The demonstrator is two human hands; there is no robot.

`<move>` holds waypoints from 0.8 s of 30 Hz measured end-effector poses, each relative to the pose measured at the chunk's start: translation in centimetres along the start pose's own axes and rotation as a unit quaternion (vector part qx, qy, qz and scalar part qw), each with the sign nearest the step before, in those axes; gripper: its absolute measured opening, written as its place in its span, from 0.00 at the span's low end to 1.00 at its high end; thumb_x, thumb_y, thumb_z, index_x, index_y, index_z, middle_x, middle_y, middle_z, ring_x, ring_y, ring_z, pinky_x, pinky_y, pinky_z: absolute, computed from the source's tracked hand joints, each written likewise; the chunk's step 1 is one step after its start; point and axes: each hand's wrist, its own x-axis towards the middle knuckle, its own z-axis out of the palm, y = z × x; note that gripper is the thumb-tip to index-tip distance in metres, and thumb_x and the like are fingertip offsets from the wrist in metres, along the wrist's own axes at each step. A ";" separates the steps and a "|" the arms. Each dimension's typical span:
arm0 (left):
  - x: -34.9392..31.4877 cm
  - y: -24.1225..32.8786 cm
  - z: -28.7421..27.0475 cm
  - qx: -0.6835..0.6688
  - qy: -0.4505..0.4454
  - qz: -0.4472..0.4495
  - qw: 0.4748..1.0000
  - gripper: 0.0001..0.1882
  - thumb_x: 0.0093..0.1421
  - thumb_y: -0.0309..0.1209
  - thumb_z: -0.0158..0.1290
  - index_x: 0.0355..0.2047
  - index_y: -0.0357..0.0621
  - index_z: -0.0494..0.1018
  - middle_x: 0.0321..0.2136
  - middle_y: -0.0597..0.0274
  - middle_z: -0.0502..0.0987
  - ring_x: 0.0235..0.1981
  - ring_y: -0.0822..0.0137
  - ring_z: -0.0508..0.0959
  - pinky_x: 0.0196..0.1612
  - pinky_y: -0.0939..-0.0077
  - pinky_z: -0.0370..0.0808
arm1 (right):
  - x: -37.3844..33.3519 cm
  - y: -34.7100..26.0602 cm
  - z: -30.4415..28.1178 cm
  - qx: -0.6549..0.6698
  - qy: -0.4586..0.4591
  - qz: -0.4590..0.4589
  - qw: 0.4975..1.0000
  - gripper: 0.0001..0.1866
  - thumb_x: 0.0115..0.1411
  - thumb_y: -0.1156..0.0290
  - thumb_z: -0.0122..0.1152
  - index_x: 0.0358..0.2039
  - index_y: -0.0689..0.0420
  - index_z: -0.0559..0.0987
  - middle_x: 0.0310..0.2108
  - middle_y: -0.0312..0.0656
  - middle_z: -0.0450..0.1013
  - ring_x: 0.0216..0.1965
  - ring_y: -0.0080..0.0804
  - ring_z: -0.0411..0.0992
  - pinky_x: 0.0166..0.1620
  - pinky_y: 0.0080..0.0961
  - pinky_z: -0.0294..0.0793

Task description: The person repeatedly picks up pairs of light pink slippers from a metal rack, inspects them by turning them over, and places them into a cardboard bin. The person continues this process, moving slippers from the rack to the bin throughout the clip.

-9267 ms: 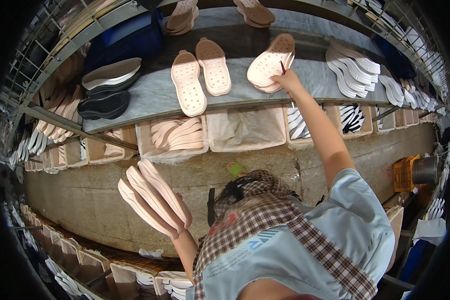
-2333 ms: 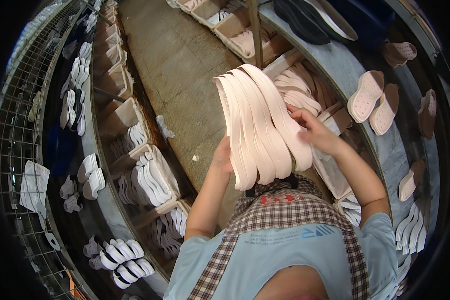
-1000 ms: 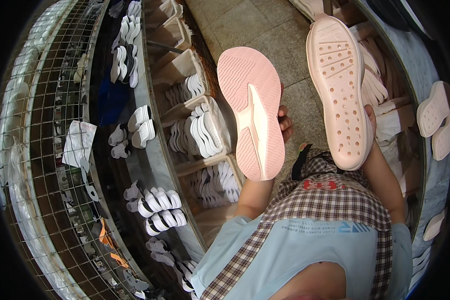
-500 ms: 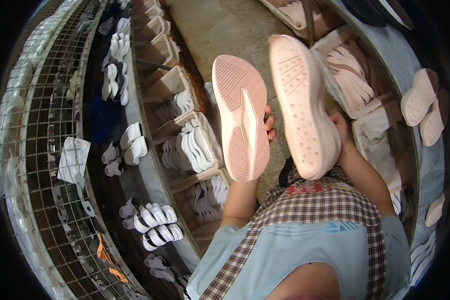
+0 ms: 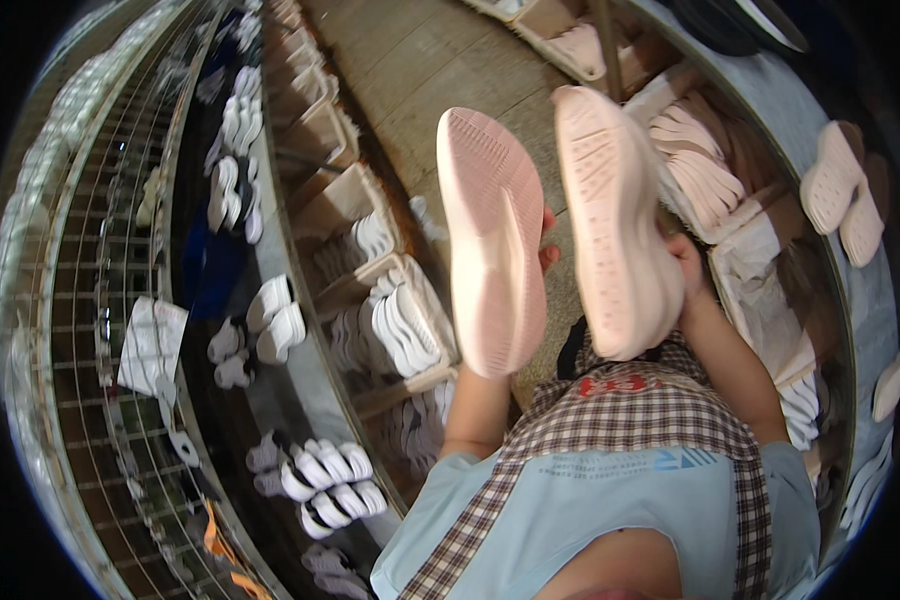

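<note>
My left hand (image 5: 549, 245) is closed around a shoe sole (image 5: 492, 240) with a pink ribbed tread and cream sidewall, held upright. Most of that hand is behind the sole; only fingertips show at its right edge. Beside it, with a gap between, my right hand (image 5: 686, 262) grips a thick pale pink shoe sole (image 5: 615, 230) by its right side near the heel. Small dots and grooves mark this second sole's underside, which is turned partly away. Both soles are toe up in front of my checked apron (image 5: 620, 400).
Cloth-lined bins (image 5: 425, 310) with white soles line the left. On the right a bin holds stacked pink soles (image 5: 705, 160). White soles (image 5: 335, 480) lie on the left ledge beside a wire mesh rack (image 5: 80, 330); two pink soles (image 5: 832, 178) rest on the right ledge.
Both soles have tilted, so more of their sidewalls shows and less of the undersides. The left one has shifted slightly right. The surroundings have shifted a little in the view.
</note>
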 end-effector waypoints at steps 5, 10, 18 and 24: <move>2.7 0.3 -0.4 0.111 -0.055 -0.212 0.969 0.38 0.62 0.24 0.48 0.67 0.52 0.40 0.61 0.55 0.57 0.54 0.64 0.69 0.51 0.70 0.72 | 0.5 2.6 0.3 -0.027 -0.048 -0.067 0.996 0.33 0.49 0.75 0.40 0.59 0.55 0.60 0.58 0.49 0.61 0.57 0.44 0.63 0.60 0.39 0.62; 3.9 -2.0 -1.2 0.211 -0.122 -0.250 0.937 0.37 0.64 0.24 0.45 0.67 0.51 0.38 0.60 0.52 0.58 0.53 0.61 0.69 0.50 0.69 0.73 | 0.1 1.9 -2.3 -0.195 -0.031 -0.073 0.978 0.29 0.65 0.61 0.40 0.64 0.55 0.49 0.63 0.47 0.50 0.64 0.38 0.52 0.63 0.34 0.56; 6.5 -12.6 3.1 0.625 -0.356 -0.215 0.661 0.41 0.61 0.35 0.51 0.65 0.38 0.39 0.65 0.40 0.42 0.66 0.48 0.42 0.63 0.56 0.52 | -6.2 -3.9 -10.5 -0.315 0.127 -0.014 0.940 0.38 0.65 0.46 0.36 0.65 0.58 0.44 0.62 0.48 0.54 0.60 0.35 0.60 0.61 0.33 0.61; 13.3 -18.9 13.0 0.546 -0.521 0.121 0.644 0.44 0.51 0.44 0.60 0.60 0.34 0.51 0.61 0.39 0.53 0.63 0.44 0.53 0.62 0.46 0.51 | -15.7 -4.5 -16.9 -0.139 0.070 -0.155 0.976 0.38 0.59 0.51 0.53 0.63 0.58 0.54 0.57 0.50 0.63 0.54 0.36 0.67 0.59 0.31 0.65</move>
